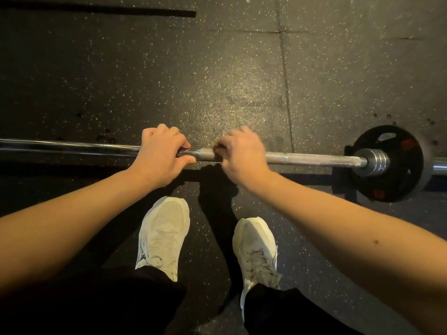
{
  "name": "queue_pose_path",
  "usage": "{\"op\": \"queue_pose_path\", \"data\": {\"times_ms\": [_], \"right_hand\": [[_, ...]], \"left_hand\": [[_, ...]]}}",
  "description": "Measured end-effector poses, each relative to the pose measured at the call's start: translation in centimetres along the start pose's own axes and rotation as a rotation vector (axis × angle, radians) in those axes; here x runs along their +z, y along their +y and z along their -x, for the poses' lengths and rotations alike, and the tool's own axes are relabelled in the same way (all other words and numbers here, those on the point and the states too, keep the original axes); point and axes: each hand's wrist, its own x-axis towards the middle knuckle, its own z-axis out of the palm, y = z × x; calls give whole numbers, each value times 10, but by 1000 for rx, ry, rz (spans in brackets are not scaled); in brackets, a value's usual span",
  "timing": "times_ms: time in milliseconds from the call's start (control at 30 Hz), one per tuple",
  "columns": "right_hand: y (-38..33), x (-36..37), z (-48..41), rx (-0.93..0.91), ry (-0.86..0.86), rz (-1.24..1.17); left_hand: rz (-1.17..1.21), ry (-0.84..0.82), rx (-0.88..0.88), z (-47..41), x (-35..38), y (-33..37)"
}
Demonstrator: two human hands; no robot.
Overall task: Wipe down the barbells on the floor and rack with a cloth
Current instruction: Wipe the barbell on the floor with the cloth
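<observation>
A steel barbell [302, 158] lies across the floor in front of my feet, with a black weight plate [391, 165] on its right end. My left hand [162, 153] grips the shaft from above, fingers and thumb curled round it. Just to the right, my right hand [239, 155] curls over the shaft and holds a dark cloth [214, 182] against it. The cloth hangs down below the bar and blends with the dark floor. A short knurled stretch of bar shows between my two hands.
A second, black bar [96, 9] lies on the floor at the far top left. Speckled rubber floor tiles [217, 81] stretch beyond the barbell. My two white shoes [164, 235] stand just behind the bar.
</observation>
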Motion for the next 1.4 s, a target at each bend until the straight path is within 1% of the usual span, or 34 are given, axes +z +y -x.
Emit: {"op": "queue_pose_path", "data": {"times_ms": [100,200,267,367,467,500,533,667,733,800,867,967,1033,1100,1133,1300,1400], "right_hand": [[-23,12,4,-125,-22,-67],[8,12,21,-169,34,-98],[45,8,38,-99,125,-94],[94,-1,67,103,264,-99],[92,-1,72,299,357,-121],[82,2,68,325,361,-136],[70,5,62,310,353,-150],[21,19,43,104,246,-175],[22,22,41,48,242,-193],[43,18,52,49,290,-207],[77,9,72,149,352,-165],[123,-8,99,479,402,-133],[135,-12,100,652,431,-185],[127,-10,93,718,453,-258],[116,-9,89,702,458,-297],[49,12,71,445,405,-391],[57,11,74,323,377,-365]], "left_hand": [[-8,-13,-11,1,-1,2],[-6,-27,-12,0,-3,1],[-1,-13,-2,1,-3,-1],[10,3,12,3,-1,-3],[7,-13,17,0,-2,-3],[3,-16,13,-1,-2,-1],[1,-15,13,-2,-1,0],[-9,-13,10,-7,2,15],[-26,-21,39,-11,2,24],[-15,-33,75,-16,2,34],[-11,-36,112,-21,2,44],[-22,-39,131,-27,7,57],[-37,-37,129,-30,11,64],[-46,-41,131,-35,16,73],[-47,-44,138,-38,19,78],[-91,-47,177,-45,23,87],[-85,-66,194,-45,20,83]]}}
